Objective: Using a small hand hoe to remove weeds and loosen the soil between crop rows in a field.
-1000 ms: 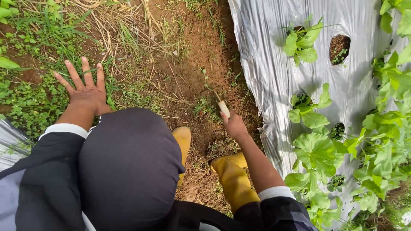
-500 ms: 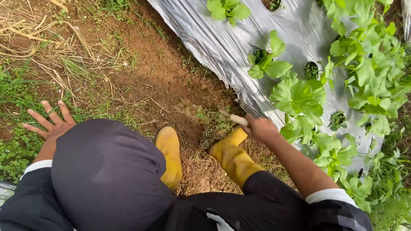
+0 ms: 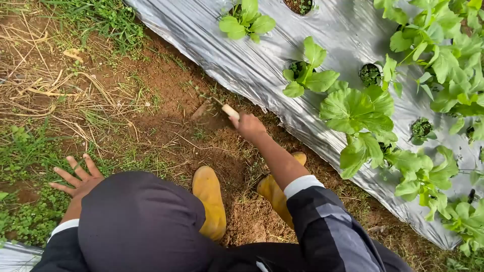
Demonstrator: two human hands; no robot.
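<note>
Beside the mulch sheet [image 3: 262, 75], on bare brown soil [image 3: 166, 95], a small hand tool [image 3: 222, 107] with a pale wooden handle bites into the ground. Its metal end is partly buried in a loosened patch, so the blade shape is hard to tell. The right hand [image 3: 249, 126] grips the handle, fingers wrapped tight around it, arm stretched forward from a dark sleeve with a white cuff.

By the look of the ground, the weeding or loosening is only partly done: the strip just around the tool and back toward the boots is scraped to crumbly earth, while small green weeds [image 3: 199, 135] stand just beside the tool and more grass [image 3: 106, 20] runs along the sheet's edge farther up. That stretch appears untouched.

2 yellow boots [image 3: 209, 201] are planted on the worked soil, one on each side of the right arm's line. The left hand [image 3: 78, 176] rests away from the tool, fingers spread wide and empty, palm down over low clover-like growth [image 3: 30, 216] and dry straw.

Across the silver sheet, leafy seedlings [image 3: 358, 108] rise from round planting holes; a few holes show only soil or tiny sprouts. A dark rounded head covering [image 3: 141, 221] fills the lower foreground.
</note>
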